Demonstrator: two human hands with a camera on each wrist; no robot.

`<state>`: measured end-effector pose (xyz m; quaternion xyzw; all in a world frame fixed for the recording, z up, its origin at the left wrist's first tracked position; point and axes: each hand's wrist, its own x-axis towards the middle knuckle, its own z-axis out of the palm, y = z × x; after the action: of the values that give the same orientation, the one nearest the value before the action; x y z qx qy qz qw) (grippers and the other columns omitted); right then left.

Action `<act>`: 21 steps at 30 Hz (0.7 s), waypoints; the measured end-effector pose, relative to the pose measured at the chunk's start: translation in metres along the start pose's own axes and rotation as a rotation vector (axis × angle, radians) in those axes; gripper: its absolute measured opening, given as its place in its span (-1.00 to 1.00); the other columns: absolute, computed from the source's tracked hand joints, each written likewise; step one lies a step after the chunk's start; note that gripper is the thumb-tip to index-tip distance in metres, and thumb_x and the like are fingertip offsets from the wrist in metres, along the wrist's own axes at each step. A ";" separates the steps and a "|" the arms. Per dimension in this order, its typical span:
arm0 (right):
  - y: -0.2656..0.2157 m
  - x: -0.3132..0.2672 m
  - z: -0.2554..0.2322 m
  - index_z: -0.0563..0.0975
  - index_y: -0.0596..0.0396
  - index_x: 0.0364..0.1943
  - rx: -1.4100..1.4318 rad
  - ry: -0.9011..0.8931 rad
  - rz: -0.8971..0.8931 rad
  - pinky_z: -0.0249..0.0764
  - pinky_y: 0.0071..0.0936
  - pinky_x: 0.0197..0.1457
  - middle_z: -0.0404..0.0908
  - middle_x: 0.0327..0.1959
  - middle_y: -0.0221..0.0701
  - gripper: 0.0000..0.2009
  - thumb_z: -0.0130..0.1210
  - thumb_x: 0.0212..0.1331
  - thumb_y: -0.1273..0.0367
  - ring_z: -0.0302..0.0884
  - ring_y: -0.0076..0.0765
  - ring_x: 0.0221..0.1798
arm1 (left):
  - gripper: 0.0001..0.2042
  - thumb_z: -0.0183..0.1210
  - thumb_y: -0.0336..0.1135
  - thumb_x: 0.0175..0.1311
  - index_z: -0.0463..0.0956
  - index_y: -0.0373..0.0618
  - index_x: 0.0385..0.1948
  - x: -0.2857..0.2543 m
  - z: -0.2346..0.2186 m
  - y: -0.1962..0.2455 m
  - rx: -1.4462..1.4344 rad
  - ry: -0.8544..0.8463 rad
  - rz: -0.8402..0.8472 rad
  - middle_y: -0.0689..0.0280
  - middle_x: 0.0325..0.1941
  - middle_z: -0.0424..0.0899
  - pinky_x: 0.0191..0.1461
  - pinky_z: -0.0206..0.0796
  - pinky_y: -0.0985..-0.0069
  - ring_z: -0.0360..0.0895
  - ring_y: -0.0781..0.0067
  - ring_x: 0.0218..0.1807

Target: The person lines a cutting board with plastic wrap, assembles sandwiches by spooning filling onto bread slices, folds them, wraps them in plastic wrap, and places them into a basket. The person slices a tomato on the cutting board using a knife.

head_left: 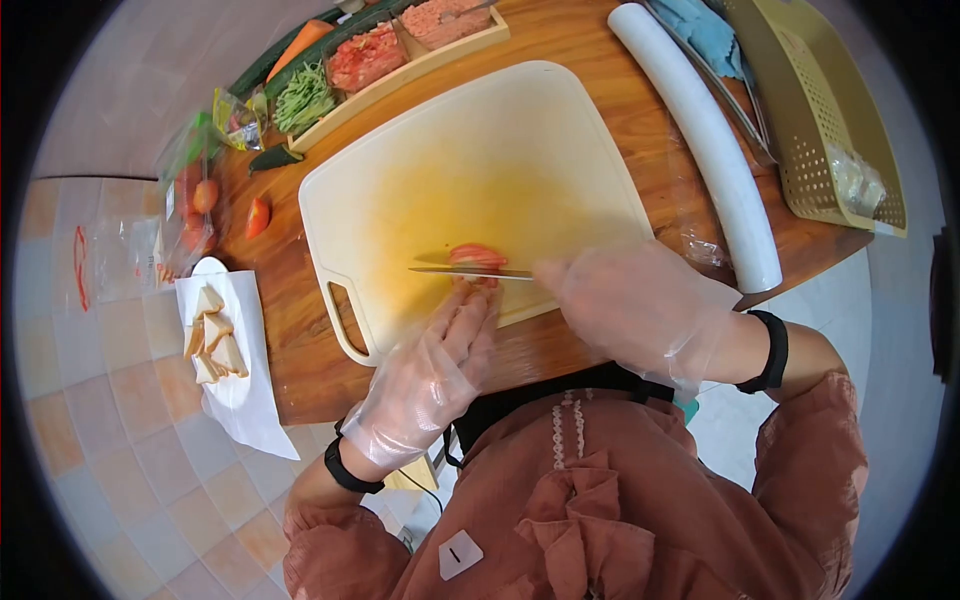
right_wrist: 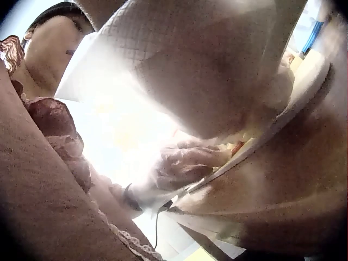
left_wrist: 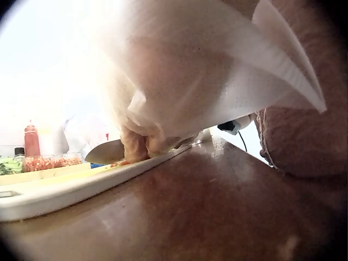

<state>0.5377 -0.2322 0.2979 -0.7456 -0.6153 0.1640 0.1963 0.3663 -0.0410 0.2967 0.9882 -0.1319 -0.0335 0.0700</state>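
A white cutting board (head_left: 520, 110) lies on the wooden table with a yellow stain over its middle. Near its front edge are red tomato slices (head_left: 474, 254). My gloved right hand (head_left: 640, 300), blurred, grips a knife (head_left: 470, 271) whose blade runs leftward across the tomato. With bent fingertips my gloved left hand (head_left: 430, 365) holds the tomato on the near side of the blade. In the left wrist view the fingers (left_wrist: 136, 145) come down right beside the blade (left_wrist: 106, 153). The knife's handle is hidden inside the right hand.
Behind the board stands a wooden tray (head_left: 400, 78) of shredded cucumber and chopped red and pink fillings. A bag of tomatoes (head_left: 190, 205) and a tomato wedge (head_left: 258, 217) lie left, above a plate of bread triangles (head_left: 226, 352). On the right are a white roll (head_left: 700, 150) and a basket (head_left: 815, 120).
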 end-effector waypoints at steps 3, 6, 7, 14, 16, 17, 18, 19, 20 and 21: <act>-0.001 -0.002 0.000 0.50 0.19 -0.21 -0.027 -0.074 0.058 0.56 -0.19 -0.14 0.64 -0.40 -0.18 -0.87 0.04 0.18 0.47 0.66 0.00 -0.23 | -0.53 0.19 -0.55 0.10 0.51 -0.36 0.13 -0.001 -0.001 0.000 0.000 -0.020 -0.019 0.02 0.23 0.53 0.23 0.49 0.24 0.53 -0.04 0.26; -0.005 -0.007 -0.007 0.50 0.20 -0.21 0.008 -0.133 0.160 0.57 -0.18 -0.17 0.64 -0.40 -0.17 -0.87 0.04 0.18 0.47 0.67 0.01 -0.24 | -0.53 0.19 -0.55 0.08 0.50 -0.38 0.13 -0.002 0.001 0.002 0.008 -0.013 -0.032 0.01 0.23 0.53 0.24 0.48 0.24 0.53 -0.05 0.26; -0.006 -0.006 -0.009 0.50 0.20 -0.21 0.006 -0.133 0.159 0.57 -0.18 -0.17 0.64 -0.40 -0.17 -0.87 0.04 0.18 0.47 0.67 0.01 -0.24 | -0.52 0.19 -0.55 0.06 0.49 -0.39 0.12 -0.002 0.001 0.002 0.016 0.002 -0.029 0.01 0.23 0.53 0.25 0.48 0.23 0.53 -0.06 0.27; -0.004 0.001 0.006 0.49 0.21 -0.14 -0.007 0.006 0.005 0.60 -0.14 -0.23 0.65 -0.38 -0.15 -0.82 0.05 0.18 0.49 0.68 0.04 -0.25 | -0.55 0.18 -0.56 0.11 0.50 -0.35 0.12 0.000 0.001 0.002 -0.002 0.024 -0.023 0.05 0.23 0.54 0.25 0.48 0.23 0.53 -0.04 0.27; -0.008 0.003 0.006 0.47 0.22 -0.09 -0.046 -0.101 0.085 0.61 -0.12 -0.21 0.64 -0.36 -0.14 -0.78 0.05 0.17 0.49 0.69 0.03 -0.22 | -0.56 0.19 -0.55 0.11 0.50 -0.35 0.11 -0.001 -0.002 0.002 0.003 -0.006 -0.034 0.04 0.24 0.53 0.25 0.48 0.23 0.53 -0.05 0.27; -0.005 -0.001 0.005 0.47 0.22 -0.10 -0.033 -0.089 0.080 0.60 -0.12 -0.22 0.64 -0.37 -0.14 -0.79 0.05 0.17 0.49 0.68 0.03 -0.25 | -0.56 0.19 -0.55 0.11 0.50 -0.35 0.11 -0.002 -0.001 0.002 0.005 -0.004 -0.041 0.04 0.24 0.53 0.25 0.48 0.23 0.53 -0.05 0.27; -0.002 -0.005 0.003 0.47 0.22 -0.11 -0.022 -0.080 0.076 0.60 -0.12 -0.22 0.64 -0.38 -0.13 -0.79 0.05 0.16 0.49 0.68 0.04 -0.27 | -0.55 0.19 -0.54 0.09 0.50 -0.35 0.11 -0.002 0.000 0.002 0.010 0.006 -0.034 0.04 0.24 0.53 0.25 0.49 0.23 0.52 -0.05 0.27; -0.003 -0.008 0.000 0.47 0.22 -0.11 -0.027 -0.084 0.067 0.60 -0.12 -0.22 0.64 -0.38 -0.13 -0.79 0.05 0.16 0.49 0.68 0.04 -0.27 | -0.54 0.20 -0.53 0.08 0.50 -0.34 0.11 -0.003 0.001 0.002 0.014 0.017 -0.029 0.04 0.24 0.53 0.24 0.49 0.23 0.52 -0.05 0.28; -0.006 -0.012 -0.006 0.47 0.22 -0.12 -0.043 -0.140 0.137 0.60 -0.13 -0.23 0.64 -0.39 -0.14 -0.80 0.05 0.16 0.49 0.68 0.03 -0.27 | -0.54 0.20 -0.53 0.08 0.50 -0.34 0.11 -0.003 0.001 0.001 0.015 0.026 -0.039 0.04 0.24 0.53 0.24 0.49 0.23 0.52 -0.05 0.28; -0.008 -0.014 -0.009 0.46 0.22 -0.13 -0.060 -0.195 0.207 0.60 -0.14 -0.23 0.65 -0.39 -0.14 -0.81 0.05 0.16 0.49 0.67 0.03 -0.28 | -0.53 0.20 -0.52 0.08 0.50 -0.34 0.12 -0.003 0.002 0.001 0.013 0.019 -0.038 0.04 0.24 0.52 0.24 0.49 0.24 0.52 -0.04 0.28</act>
<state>0.5327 -0.2457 0.3099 -0.7912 -0.5559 0.2364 0.0954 0.3633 -0.0417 0.2952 0.9912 -0.1127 -0.0246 0.0641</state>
